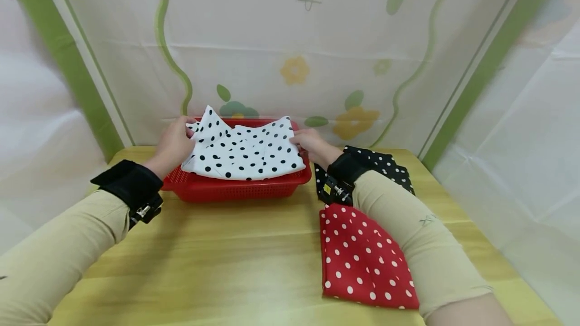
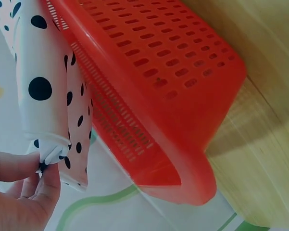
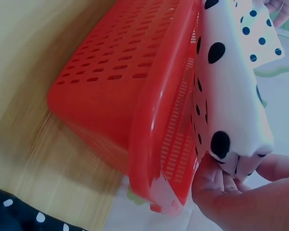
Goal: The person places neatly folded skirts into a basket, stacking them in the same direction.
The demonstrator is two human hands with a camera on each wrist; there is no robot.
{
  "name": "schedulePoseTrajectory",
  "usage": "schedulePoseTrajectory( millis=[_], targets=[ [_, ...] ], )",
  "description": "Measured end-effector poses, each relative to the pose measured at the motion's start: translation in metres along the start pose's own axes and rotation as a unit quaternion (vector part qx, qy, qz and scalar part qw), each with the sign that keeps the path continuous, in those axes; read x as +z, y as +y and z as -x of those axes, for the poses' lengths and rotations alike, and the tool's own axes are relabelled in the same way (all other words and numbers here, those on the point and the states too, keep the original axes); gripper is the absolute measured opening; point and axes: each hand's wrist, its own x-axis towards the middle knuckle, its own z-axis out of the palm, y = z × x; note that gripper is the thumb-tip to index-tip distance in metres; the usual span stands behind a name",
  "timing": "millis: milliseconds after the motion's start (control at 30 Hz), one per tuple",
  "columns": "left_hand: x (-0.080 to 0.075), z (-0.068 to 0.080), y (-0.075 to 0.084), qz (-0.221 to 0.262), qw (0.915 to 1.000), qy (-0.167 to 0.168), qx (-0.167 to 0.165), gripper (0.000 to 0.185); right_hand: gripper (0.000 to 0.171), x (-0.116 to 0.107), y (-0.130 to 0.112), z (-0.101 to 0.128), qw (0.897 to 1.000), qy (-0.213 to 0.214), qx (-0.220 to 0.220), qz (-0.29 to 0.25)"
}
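White black-dotted cloth [image 1: 244, 152] over the red perforated plastic basket [image 1: 235, 187]
Left hand [image 1: 172, 146] and right hand [image 1: 312, 146] each pinched a cloth corner, centre frame.

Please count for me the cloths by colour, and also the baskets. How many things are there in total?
White cloth with black dots: 1, pinched by the left hand and the right hand
Red cloth with white dots: 1
Black cloth with white dots: 1
Red basket: 1
Total: 4
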Motion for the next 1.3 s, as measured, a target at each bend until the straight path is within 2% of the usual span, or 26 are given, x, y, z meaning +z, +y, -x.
schedulePoseTrajectory(
  millis=[233,333,667,933,1167,1300],
  targets=[
    [0.006,-0.007,0.0,0.003,0.9999,-0.008,0.013,0.047,0.046,-0.001,0.0,-0.009,1.0,0.007,0.002,0.004],
    [0.01,-0.007,-0.001,-0.004,0.9999,-0.012,0.009,0.045,0.047,0.002,0.004,-0.013,1.0,0.0,0.0,-0.003],
    [0.035,-0.007,-0.013,-0.028,0.9982,-0.03,-0.044,0.042,0.055,0.019,0.015,-0.014,1.0,-0.024,-0.001,-0.01],
    [0.052,-0.007,-0.024,-0.02,0.9987,-0.031,-0.036,0.04,0.059,0.028,0.027,-0.021,0.999,-0.047,0.003,0.024],
    [0.061,-0.008,-0.029,-0.005,0.9964,-0.061,-0.058,0.041,0.058,0.036,0.035,-0.029,0.996,-0.068,0.003,0.059],
    [0.06,-0.008,-0.028,-0.011,0.9912,-0.107,-0.077,0.043,0.059,0.034,0.034,-0.028,0.995,-0.074,-0.007,0.065]
  ],
)
